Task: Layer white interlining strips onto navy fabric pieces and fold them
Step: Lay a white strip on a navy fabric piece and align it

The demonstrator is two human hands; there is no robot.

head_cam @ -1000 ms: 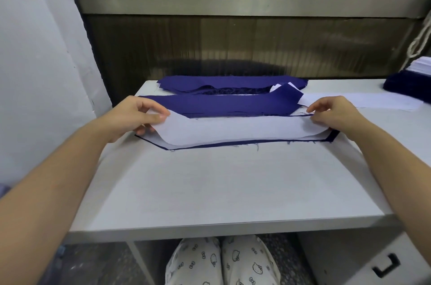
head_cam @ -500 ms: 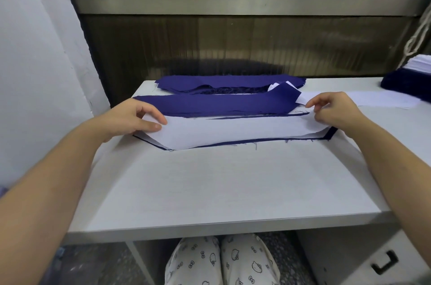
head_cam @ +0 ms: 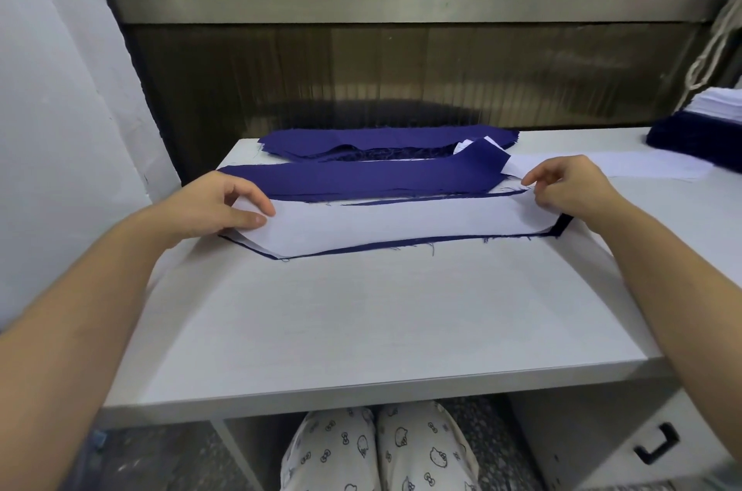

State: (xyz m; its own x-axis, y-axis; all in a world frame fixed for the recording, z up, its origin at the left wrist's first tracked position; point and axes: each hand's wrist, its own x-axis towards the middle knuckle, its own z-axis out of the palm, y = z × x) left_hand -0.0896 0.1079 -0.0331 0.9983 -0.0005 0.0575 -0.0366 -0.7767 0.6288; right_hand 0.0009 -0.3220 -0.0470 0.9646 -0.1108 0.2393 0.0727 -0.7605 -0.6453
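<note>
A long white interlining strip (head_cam: 393, 223) lies on a navy fabric piece (head_cam: 361, 247) whose dark edge shows along the strip's near side. My left hand (head_cam: 217, 205) pinches the strip's left end between thumb and fingers. My right hand (head_cam: 562, 185) grips the right end with curled fingers. Behind the strip lies a folded navy piece (head_cam: 361, 177), and further back a stack of navy pieces (head_cam: 385, 141).
The white table (head_cam: 361, 322) reaches to a front edge near my knees. A loose white strip (head_cam: 626, 165) lies at the right, next to a stack of navy and white pieces (head_cam: 698, 141). A wall stands at the left, a dark panel behind.
Both hands moved slightly away from me with the strip's ends, and the white strip now lies flatter and straighter on the navy piece.
</note>
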